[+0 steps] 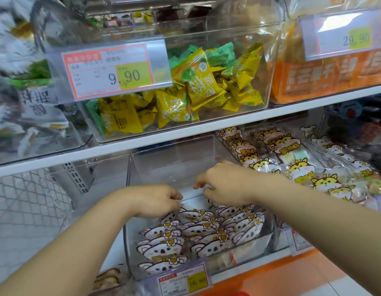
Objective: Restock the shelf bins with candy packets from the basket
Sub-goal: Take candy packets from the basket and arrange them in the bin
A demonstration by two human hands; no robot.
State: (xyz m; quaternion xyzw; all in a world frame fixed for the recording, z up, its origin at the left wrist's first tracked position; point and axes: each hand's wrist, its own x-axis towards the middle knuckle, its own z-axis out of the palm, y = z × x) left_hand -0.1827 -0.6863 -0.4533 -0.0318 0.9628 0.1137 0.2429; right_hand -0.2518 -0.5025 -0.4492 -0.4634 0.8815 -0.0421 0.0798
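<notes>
Packets [198, 228] are lying in rows across the front half of the bin [170, 163] while left hand [155, 199] and right hand [222, 184] are reaching over them, fingers curled, grasp indeterminable; rear is showing bare, so restocking is probably running about halfway.

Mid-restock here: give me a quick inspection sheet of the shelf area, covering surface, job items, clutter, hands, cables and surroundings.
Surface: white shelf; a clear bin sits on the level below, its back half bare.
Job's things: koala packets stand in rows at the bin's front.
Clutter: nothing seen.
Hands: left hand and right hand, fingers curled, over the rearmost packets; grip unclear.
Cables: nothing seen.
Surroundings: yellow and green packets above, hamster packets to the right, price tags.
</notes>
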